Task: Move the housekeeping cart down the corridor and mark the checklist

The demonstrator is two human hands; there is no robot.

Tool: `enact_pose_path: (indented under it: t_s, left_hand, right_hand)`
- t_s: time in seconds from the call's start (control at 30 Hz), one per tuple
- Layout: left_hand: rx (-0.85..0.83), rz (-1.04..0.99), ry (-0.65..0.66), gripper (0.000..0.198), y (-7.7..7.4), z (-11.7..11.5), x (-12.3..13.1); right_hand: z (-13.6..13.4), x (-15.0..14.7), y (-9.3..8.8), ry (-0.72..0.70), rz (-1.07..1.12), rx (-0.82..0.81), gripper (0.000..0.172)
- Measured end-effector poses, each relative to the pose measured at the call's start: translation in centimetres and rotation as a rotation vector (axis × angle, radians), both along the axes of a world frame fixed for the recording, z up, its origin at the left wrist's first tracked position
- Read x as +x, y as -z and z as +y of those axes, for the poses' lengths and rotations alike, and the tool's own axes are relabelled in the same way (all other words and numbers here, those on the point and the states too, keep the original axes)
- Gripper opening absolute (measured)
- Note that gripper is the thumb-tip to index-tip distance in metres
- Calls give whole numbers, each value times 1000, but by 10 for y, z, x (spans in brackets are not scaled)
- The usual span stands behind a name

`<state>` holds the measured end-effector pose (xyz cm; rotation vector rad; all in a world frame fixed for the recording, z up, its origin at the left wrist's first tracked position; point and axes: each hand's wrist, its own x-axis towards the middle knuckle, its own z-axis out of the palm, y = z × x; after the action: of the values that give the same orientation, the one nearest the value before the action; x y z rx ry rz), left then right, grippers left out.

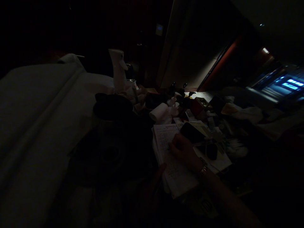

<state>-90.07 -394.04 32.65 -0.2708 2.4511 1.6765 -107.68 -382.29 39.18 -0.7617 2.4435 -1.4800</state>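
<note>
Right hand (pixel 184 150), its curled fingers too dim to tell what they held, rested on a printed paper sheet (pixel 169 158) of unreadable rows on the cluttered table; left hand (pixel 155 180) touched the sheet's 7 o'clock corner; white plastic spray bottle (pixel 118 68) stood at 11 o'clock.

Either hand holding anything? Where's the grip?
Too dark to tell. Right hand rests curled on the printed sheet; left hand touches the sheet's lower edge.
</note>
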Motion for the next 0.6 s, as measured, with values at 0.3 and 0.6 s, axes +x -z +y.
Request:
enact_pose_path:
  t_s: [0.3, 0.6]
  left_hand:
    - [-18, -16, 11, 61, -6, -7, -2]
    - [-30, -4, 51, 56, -10, -16, -6]
  right_hand:
    - [0, 0, -1, 20, -9, 16, 23]
    - [2, 1, 1, 30, -20, 27, 23]
